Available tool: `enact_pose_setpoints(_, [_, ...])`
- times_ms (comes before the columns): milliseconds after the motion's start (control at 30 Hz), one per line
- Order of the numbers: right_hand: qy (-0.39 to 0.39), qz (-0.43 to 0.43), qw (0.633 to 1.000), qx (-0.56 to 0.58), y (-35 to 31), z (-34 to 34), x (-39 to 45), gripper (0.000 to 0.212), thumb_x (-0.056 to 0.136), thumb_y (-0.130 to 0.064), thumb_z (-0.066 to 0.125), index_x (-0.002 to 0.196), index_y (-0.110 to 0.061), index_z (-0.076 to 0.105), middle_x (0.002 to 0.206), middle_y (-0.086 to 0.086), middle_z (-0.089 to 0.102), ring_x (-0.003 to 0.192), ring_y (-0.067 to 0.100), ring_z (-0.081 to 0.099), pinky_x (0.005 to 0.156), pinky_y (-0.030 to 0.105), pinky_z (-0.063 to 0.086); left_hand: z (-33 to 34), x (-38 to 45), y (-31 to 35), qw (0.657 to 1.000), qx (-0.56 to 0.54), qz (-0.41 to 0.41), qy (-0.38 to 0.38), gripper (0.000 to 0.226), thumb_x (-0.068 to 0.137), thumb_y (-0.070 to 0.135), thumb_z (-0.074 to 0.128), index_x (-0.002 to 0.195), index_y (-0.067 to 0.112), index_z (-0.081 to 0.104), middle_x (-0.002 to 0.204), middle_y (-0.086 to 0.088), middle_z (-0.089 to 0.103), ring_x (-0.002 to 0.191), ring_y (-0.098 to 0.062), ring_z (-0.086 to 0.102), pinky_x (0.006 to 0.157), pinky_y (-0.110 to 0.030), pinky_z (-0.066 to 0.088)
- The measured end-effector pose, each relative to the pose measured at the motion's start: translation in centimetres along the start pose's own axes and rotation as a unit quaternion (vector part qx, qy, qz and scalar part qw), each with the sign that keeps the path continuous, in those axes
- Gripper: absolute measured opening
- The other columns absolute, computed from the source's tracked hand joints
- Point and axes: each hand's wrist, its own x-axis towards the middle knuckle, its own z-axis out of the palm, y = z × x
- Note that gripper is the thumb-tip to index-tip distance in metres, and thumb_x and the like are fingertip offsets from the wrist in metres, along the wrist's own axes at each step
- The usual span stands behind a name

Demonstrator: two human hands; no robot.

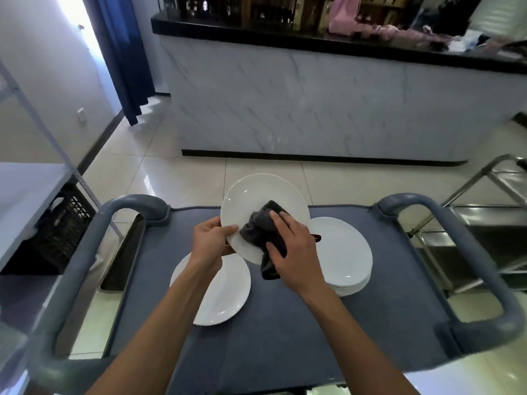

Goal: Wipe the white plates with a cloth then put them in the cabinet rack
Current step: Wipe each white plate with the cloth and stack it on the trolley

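Note:
My left hand grips the left rim of a white plate, holding it tilted above the grey cart top. My right hand holds a dark grey cloth against the plate's face, its thumb curled round the cloth's hanging end. A single white plate lies on the cart under my left forearm. A stack of white plates sits on the cart to the right, just behind my right hand.
The cart has grey handles at left and right. A white marble-look counter stands across the tiled floor. A black crate sits under a table at left. A steel rack is at right.

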Motion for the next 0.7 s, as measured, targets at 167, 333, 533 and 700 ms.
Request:
enact_pose_setpoints(167, [0.053, 0.040, 0.998, 0.022, 0.2, -0.2, -0.2, 0.065, 0.094, -0.014, 0.063, 0.153, -0.030, 0.042, 0.150, 0.002, 0.048, 0.131, 0.025, 0.045, 0.113, 0.044, 0.039, 2.4, 0.0, 0.2, 1.000, -0.006, -0.002, -0.023, 0.017, 0.090, -0.006, 0.062, 0.095, 0.004, 0.074, 0.079, -0.013, 0.072, 0.067, -0.028, 0.066, 0.062, -0.040, 0.060])
enact_pose_setpoints(333, [0.074, 0.073, 0.993, 0.055, 0.4, -0.5, 1.5, 0.061, 0.096, -0.009, 0.061, 0.151, -0.030, 0.046, 0.150, -0.001, 0.048, 0.132, 0.021, 0.044, 0.114, 0.043, 0.038, 3.3, 0.2, 0.4, 0.998, 0.019, 0.004, -0.054, 0.016, 0.089, -0.003, 0.065, 0.098, 0.004, 0.075, 0.084, -0.016, 0.076, 0.071, -0.029, 0.072, 0.057, -0.034, 0.059])
enact_pose_setpoints(533, [0.096, 0.094, 0.988, 0.075, 0.2, -0.9, 4.7, 0.057, 0.096, -0.007, 0.059, 0.148, -0.029, 0.050, 0.149, -0.002, 0.049, 0.132, 0.021, 0.043, 0.115, 0.043, 0.036, 3.6, 0.0, 0.8, 0.995, 0.044, 0.008, -0.086, 0.018, 0.091, -0.002, 0.063, 0.100, 0.007, 0.076, 0.088, -0.013, 0.077, 0.075, -0.029, 0.074, 0.057, -0.032, 0.057])
enact_pose_setpoints(700, [0.102, 0.081, 0.989, 0.066, 0.0, -1.0, 6.3, 0.055, 0.098, -0.010, 0.057, 0.149, -0.029, 0.048, 0.150, 0.000, 0.049, 0.132, 0.023, 0.044, 0.113, 0.044, 0.038, 3.3, -0.6, 1.1, 0.994, 0.055, 0.017, -0.097, 0.022, 0.089, -0.006, 0.062, 0.098, 0.009, 0.077, 0.088, -0.013, 0.077, 0.073, -0.027, 0.073, 0.058, -0.034, 0.057])
